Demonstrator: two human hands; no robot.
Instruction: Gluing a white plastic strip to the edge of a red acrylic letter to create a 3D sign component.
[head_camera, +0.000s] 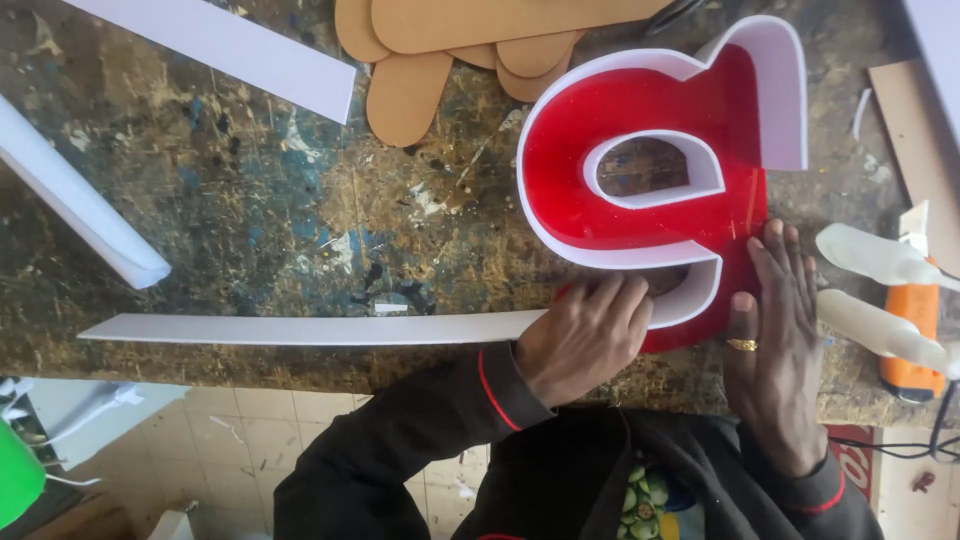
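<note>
Pressing flat with fingers spread, the right hand steadies the red sign letter near the bench front edge. The left hand curls closed over the white plastic strip, bending it along the letter's lower rim; open bench lies leftward.

A large red letter-shaped panel lay flat near the bench's front edge, toward its right end, with a white strip standing on edge along its outline and around its inner hole. A long white strip ran along the front edge, its right end reaching the letter's lower part.
</note>
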